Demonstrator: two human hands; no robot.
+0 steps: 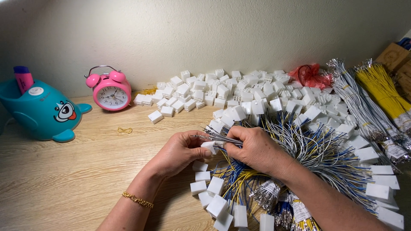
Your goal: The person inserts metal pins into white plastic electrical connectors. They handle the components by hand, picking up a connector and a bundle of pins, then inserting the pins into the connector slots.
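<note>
My left hand (179, 152) pinches a small white plastic connector block (209, 146) between thumb and fingers at the middle of the wooden table (72, 171). My right hand (257, 149) meets it from the right, gripping a thin bundle of grey wires (209, 137) whose metal tips stick out to the left above the block. A gold bracelet (137, 199) circles my left wrist. Under both hands lies a fan of finished harnesses (317, 149), with white blocks on blue, yellow and grey wires.
A heap of loose white connector blocks (222, 92) lies by the back wall. A pink alarm clock (111, 90) and a teal whale-shaped holder (40, 109) stand at the left. Grey wire bundles (359, 102), yellow wire bundles (383, 90) and a red bag (310, 75) sit at the right.
</note>
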